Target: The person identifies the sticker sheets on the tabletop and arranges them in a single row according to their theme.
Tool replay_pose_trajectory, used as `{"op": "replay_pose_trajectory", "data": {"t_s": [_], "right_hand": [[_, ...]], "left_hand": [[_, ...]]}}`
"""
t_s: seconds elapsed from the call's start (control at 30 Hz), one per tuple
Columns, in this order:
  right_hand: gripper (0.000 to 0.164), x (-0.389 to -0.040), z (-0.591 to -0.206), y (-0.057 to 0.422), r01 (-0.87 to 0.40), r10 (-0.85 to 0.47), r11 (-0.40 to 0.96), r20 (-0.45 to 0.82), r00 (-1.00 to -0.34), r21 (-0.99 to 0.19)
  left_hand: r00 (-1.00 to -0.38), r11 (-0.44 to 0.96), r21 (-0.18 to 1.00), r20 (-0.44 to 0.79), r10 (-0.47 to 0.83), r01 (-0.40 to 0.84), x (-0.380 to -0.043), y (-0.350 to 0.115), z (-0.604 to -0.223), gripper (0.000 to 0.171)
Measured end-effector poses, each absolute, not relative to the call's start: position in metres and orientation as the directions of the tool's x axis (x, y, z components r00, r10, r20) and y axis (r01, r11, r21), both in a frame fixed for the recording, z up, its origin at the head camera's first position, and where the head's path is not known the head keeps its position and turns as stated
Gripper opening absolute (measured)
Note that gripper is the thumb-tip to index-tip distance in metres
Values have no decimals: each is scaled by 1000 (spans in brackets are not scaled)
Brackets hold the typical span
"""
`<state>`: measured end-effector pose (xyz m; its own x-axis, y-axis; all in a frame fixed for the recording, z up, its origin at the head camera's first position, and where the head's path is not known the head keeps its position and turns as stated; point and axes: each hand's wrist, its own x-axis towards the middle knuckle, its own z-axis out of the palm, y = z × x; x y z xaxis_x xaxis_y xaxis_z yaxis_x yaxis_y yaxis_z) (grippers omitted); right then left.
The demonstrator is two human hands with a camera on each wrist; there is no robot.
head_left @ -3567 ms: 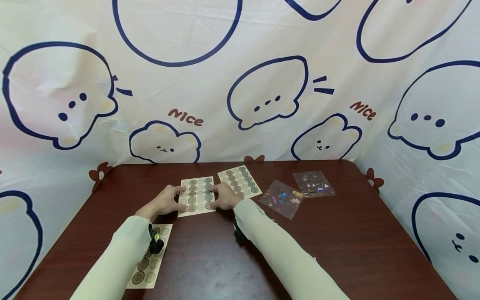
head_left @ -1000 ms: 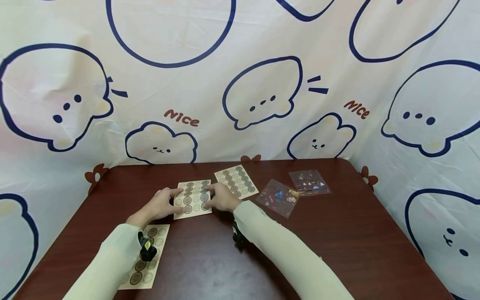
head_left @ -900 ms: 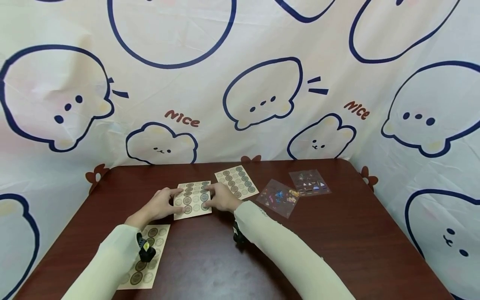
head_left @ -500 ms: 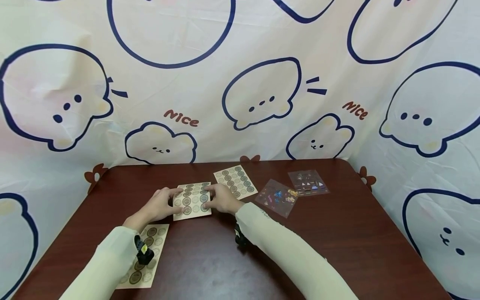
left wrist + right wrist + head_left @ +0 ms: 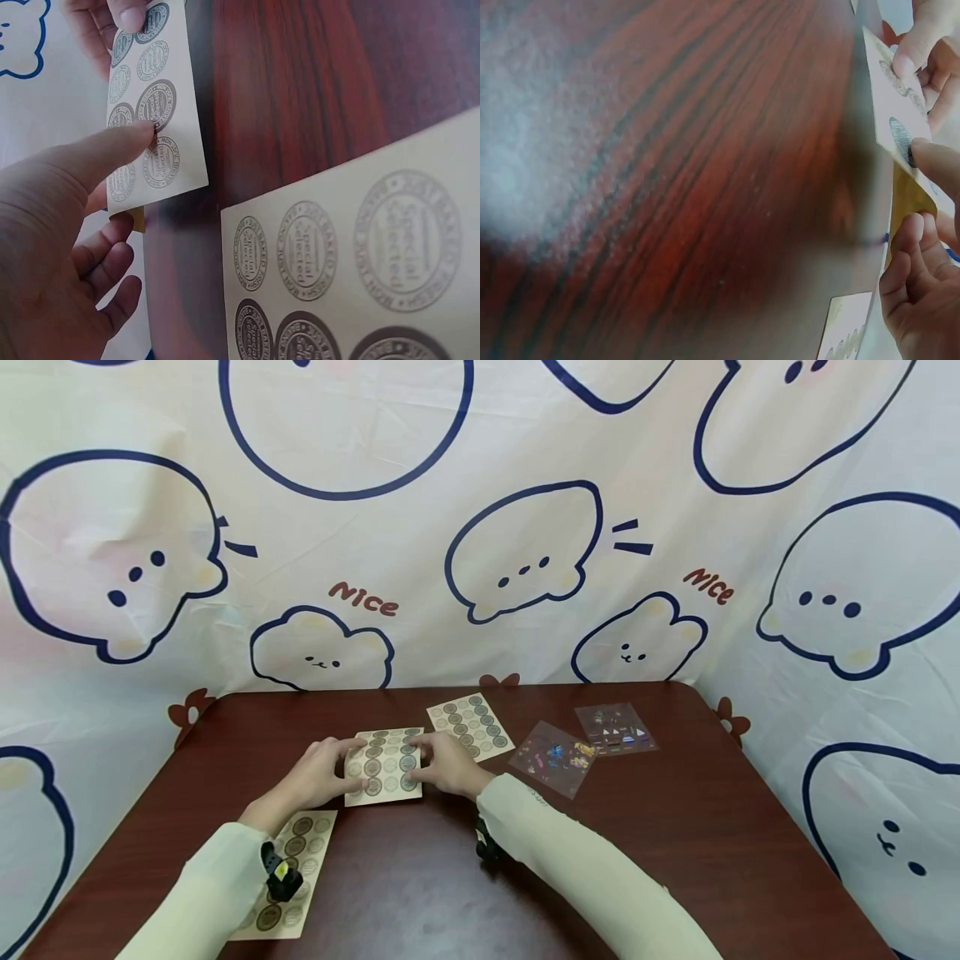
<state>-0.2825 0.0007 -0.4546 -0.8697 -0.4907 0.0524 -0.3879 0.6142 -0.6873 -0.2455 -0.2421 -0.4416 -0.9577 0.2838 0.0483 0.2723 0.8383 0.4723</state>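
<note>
Both hands hold a cream sheet of round stickers (image 5: 391, 766) at its two side edges, mid-left on the table in the head view. The left hand (image 5: 318, 774) pinches the left edge; its thumb (image 5: 112, 154) lies over the printed face and its fingers curl behind. On the right edge, the right hand (image 5: 450, 764) has its thumb on top and fingers behind. In the right wrist view the held sheet (image 5: 889, 105) stands off the table, its yellowish underside (image 5: 911, 199) showing. Its stickers come in dark and pale columns.
Another sticker sheet (image 5: 315, 843) lies partly under the left forearm. A third sheet (image 5: 472, 725) lies behind the right hand. Right of it are two clear plastic packets, one with colourful pieces (image 5: 555, 760), one with shiny pieces (image 5: 617, 727). A patterned cloth (image 5: 525, 635) rises behind the table.
The held sticker sheet has come slightly nearer the person, with both hands keeping hold of its edges. The left forearm has shifted a little left and toward the person. The other sheets and packets lie unmoved.
</note>
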Motion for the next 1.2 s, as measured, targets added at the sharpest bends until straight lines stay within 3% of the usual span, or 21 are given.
{"op": "replay_pose_trajectory", "data": {"t_s": [1.2], "right_hand": [[49,-252,-440,16,-435,-482,617,123,-868,-656]], "left_hand": [[-944,813,481,144,297,329,-215,-234,-424,56]]}}
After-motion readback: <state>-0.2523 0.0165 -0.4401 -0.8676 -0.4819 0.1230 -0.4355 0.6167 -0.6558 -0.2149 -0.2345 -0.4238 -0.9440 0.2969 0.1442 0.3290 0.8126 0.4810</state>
